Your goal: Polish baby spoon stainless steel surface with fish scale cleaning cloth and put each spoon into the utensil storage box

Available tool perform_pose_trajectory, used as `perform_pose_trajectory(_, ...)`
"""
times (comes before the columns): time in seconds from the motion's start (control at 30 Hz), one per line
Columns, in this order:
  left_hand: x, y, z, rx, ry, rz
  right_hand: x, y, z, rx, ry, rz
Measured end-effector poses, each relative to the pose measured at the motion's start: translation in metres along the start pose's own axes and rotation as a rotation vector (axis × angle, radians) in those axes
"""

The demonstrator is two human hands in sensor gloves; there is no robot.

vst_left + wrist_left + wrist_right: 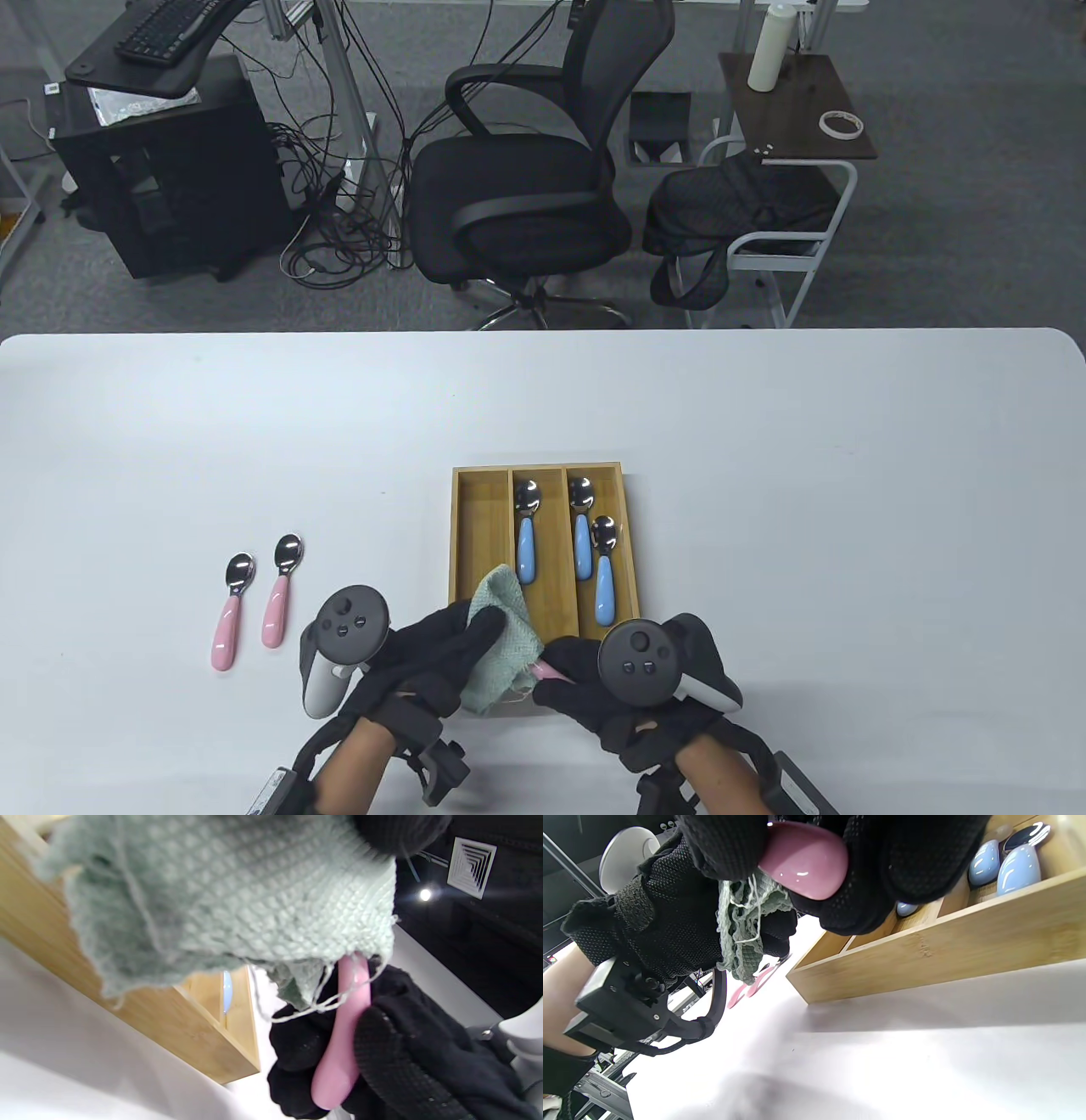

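Observation:
My left hand (462,649) grips the pale green cloth (502,641) (237,895) (742,929), bunched over the bowl end of a pink-handled spoon (547,672) (345,1035) (804,859). My right hand (585,683) grips that spoon's pink handle. The spoon's steel bowl is hidden in the cloth. Both hands hover over the near edge of the bamboo storage box (469,543) (199,1035) (925,946). Three blue-handled spoons lie in the box: one (526,543) in the middle slot, two (582,531) (604,573) in the right slot. Two pink-handled spoons (229,611) (280,592) lie on the table to the left.
The white table (848,509) reaches its far edge at mid-frame. Beyond it stand a black office chair (522,178), a side table with a bag (747,212) and a black cabinet (161,161) with cables. The box's left slot holds no spoon.

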State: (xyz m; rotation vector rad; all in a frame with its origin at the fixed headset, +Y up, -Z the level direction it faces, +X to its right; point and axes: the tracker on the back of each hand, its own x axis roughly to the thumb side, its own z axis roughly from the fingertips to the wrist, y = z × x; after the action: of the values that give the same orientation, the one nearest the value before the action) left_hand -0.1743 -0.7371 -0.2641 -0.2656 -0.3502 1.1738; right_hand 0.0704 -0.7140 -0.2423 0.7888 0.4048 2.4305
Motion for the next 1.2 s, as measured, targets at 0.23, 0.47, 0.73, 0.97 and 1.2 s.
perform_pose_trajectory(0.23, 0.006, -0.001, 0.001, 0.062, -0.021, -0.164, 0.005, 0.006, 0.000, 0.033, -0.019, 0.014)
perform_pose_trajectory(0.47, 0.007, -0.003, 0.003, 0.085, -0.039, -0.157, 0.003, 0.008, -0.002, 0.073, -0.036, -0.045)
perform_pose_trajectory(0.73, -0.005, -0.006, -0.004, -0.059, 0.019, 0.109, 0.001, 0.010, -0.002, 0.077, -0.021, -0.034)
perform_pose_trajectory(0.97, -0.004, -0.005, -0.007, -0.118, 0.034, 0.086, 0.002, 0.012, -0.002, 0.102, -0.020, -0.023)
perform_pose_trajectory(1.2, 0.002, -0.002, -0.002, -0.004, 0.010, -0.054, 0.007, 0.015, -0.002, 0.105, -0.036, 0.002)
